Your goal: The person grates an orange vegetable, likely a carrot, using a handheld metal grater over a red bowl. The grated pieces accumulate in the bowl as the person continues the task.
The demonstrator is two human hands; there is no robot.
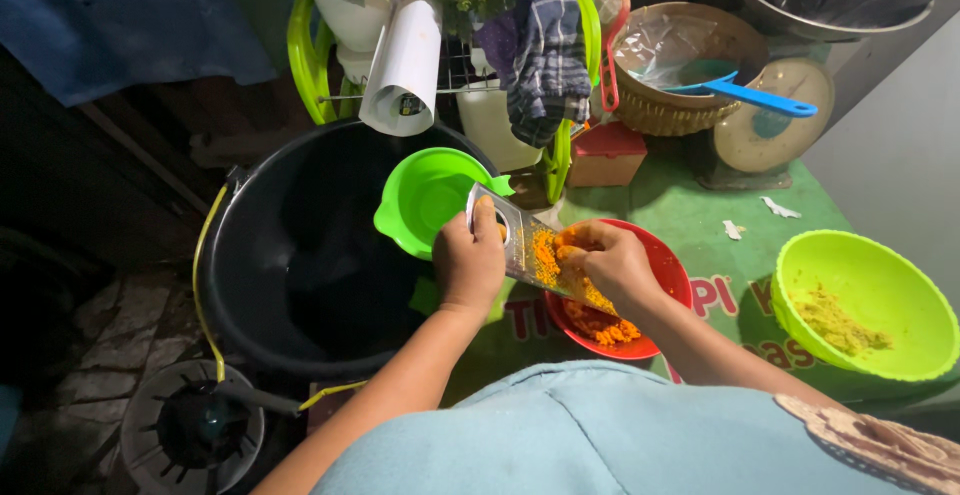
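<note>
The left hand (468,260) is closed around the upper end of 1 flat metal grater (520,245), thumb lying over its top edge, holding it tilted so the lower end slopes down into 1 red bowl (672,273). The right hand (605,260) sits just right of the left, fingers curled shut and pressed against the grater's face; they seem to pinch a small orange piece, but it is too hidden by the fingers to tell what it is. Orange gratings (545,255) cling to the grater between the 2 hands, and a heap of orange shreds (610,327) lies in the red bowl directly under the right wrist.

On the green table (700,220) there are 2 green bowls: a smaller one (425,200) just beyond the left hand, touching the grater's top end, and a larger one (860,300) well to the right holding yellowish crumbs. 1 big black tub (300,255) stands to the left of the table, below the left hand. Further back are 1 woven basket (690,105) with 1 blue scoop (750,95) in it, 1 checked cloth (545,50) hung over a rack, and 1 roll of white paper (405,65).
</note>
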